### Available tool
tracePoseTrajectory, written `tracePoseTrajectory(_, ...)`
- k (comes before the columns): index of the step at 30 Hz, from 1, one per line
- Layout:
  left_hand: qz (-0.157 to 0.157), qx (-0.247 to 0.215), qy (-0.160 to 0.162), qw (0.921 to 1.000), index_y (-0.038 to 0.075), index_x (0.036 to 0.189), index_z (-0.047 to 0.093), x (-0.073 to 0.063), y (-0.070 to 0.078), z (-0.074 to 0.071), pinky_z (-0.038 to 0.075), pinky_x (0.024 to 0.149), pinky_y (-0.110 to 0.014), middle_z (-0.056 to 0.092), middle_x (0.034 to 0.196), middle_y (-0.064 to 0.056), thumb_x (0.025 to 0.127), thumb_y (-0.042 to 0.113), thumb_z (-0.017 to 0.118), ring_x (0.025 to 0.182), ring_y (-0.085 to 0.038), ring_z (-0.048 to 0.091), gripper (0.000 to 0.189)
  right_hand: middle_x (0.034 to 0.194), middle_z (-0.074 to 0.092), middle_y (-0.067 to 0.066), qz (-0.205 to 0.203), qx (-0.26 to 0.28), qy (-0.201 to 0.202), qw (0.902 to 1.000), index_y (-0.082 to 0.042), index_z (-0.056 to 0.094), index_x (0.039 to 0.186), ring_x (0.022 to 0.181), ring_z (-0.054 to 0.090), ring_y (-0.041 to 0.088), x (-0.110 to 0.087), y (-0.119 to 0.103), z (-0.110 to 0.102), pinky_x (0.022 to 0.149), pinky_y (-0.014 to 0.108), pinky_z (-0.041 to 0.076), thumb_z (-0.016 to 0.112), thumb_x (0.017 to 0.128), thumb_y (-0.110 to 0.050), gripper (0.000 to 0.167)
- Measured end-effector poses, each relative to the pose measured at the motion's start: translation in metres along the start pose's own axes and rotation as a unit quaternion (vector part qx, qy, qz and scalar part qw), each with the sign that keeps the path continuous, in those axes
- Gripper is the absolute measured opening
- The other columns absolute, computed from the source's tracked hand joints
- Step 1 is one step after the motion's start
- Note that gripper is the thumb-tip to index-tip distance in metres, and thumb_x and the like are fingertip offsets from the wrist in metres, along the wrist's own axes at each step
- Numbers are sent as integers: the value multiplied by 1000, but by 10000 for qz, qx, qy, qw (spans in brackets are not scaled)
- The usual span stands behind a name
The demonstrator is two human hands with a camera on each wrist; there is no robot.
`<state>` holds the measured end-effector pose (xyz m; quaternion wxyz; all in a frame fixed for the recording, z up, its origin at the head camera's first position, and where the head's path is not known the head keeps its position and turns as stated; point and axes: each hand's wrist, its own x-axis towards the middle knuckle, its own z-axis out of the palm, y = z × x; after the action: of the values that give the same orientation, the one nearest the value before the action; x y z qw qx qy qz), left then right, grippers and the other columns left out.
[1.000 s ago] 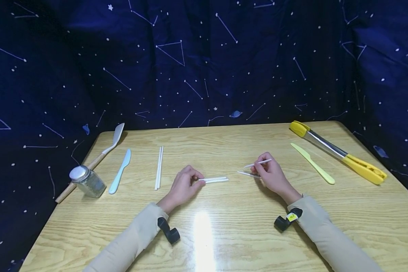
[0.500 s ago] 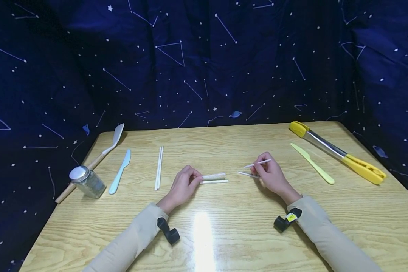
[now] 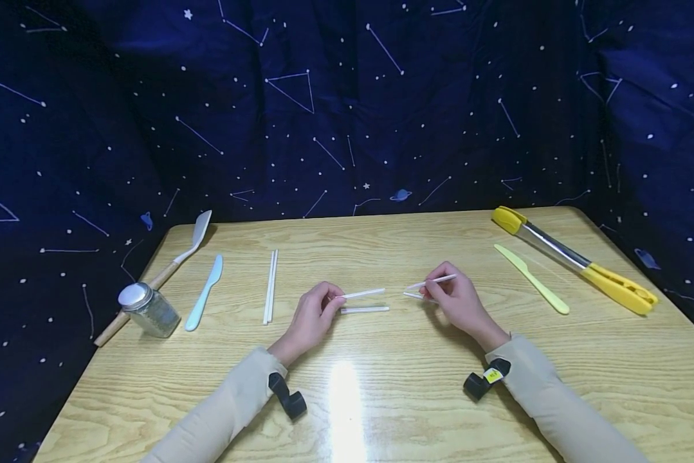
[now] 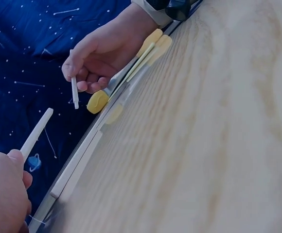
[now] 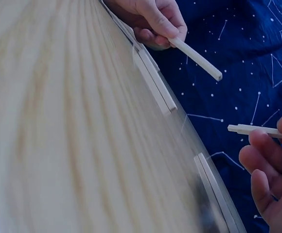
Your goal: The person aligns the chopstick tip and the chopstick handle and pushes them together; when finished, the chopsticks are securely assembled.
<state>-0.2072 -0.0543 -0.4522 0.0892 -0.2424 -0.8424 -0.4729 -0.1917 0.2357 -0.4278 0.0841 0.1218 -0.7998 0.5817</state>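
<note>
My left hand (image 3: 312, 315) pinches one end of a white chopstick half (image 3: 370, 293), lifted just above the table and pointing right. Across from it, my right hand (image 3: 456, 302) pinches another chopstick half (image 3: 446, 278); in the right wrist view this piece (image 5: 253, 129) has a thinner stepped tip, facing the blunt square end of the left one (image 5: 197, 58). A gap separates the two ends. On the table by my left fingers lies a third half (image 3: 365, 309). One more white stick (image 3: 413, 295) lies partly hidden under my right hand.
Two long white chopsticks (image 3: 271, 286) lie side by side left of my hands. Further left are a light blue knife (image 3: 205, 292), a spatula (image 3: 199, 230) and a glass shaker jar (image 3: 152, 312). A yellow-green knife (image 3: 532, 278) and yellow tongs (image 3: 578, 260) lie right.
My left hand has picked up one of the two chopstick halves lying together, leaving the other on the table. My right hand has shifted slightly left with its piece.
</note>
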Motion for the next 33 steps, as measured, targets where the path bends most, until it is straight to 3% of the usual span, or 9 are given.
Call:
tracePoseTrajectory(7, 115, -166, 132, 9997, 3, 95, 63, -1, -1, -1, 37, 55, -19, 55, 74, -1, 93, 14, 62, 62, -9, 44, 11, 77, 67, 2, -331, 411, 224, 9984, 2, 55, 88, 66, 63, 9, -1, -3, 7, 63, 22, 53, 53, 93, 6, 7)
tracePoseTrajectory(14, 56, -268, 141, 9995, 3, 95, 63, -1, -4, -2, 37, 55, -19, 54, 73, 0, 93, 13, 62, 61, -6, 43, 10, 76, 71, 0, -440, 1074, -40, 9932, 14, 52, 91, 64, 65, 14, -2, -3, 13, 60, 21, 49, 54, 93, 5, 9)
tracePoseTrajectory(23, 246, -562, 9, 9981, 3, 96, 62, -5, -6, -1, 38, 52, -20, 54, 72, -1, 94, 11, 61, 59, -4, 41, 8, 84, 73, -7, -58, 873, -288, 9957, 8, 52, 95, 68, 66, 13, -7, 3, 18, 61, 23, 49, 52, 97, -2, 11)
tracePoseTrajectory(33, 356, -551, -63, 9978, 4, 94, 62, -2, -5, 3, 36, 53, -18, 53, 71, 0, 94, 9, 61, 59, -4, 40, 5, 86, 73, -6, -293, 1125, -249, 9929, 14, 51, 97, 67, 66, 14, -9, 4, 17, 61, 22, 51, 52, 96, -1, 15)
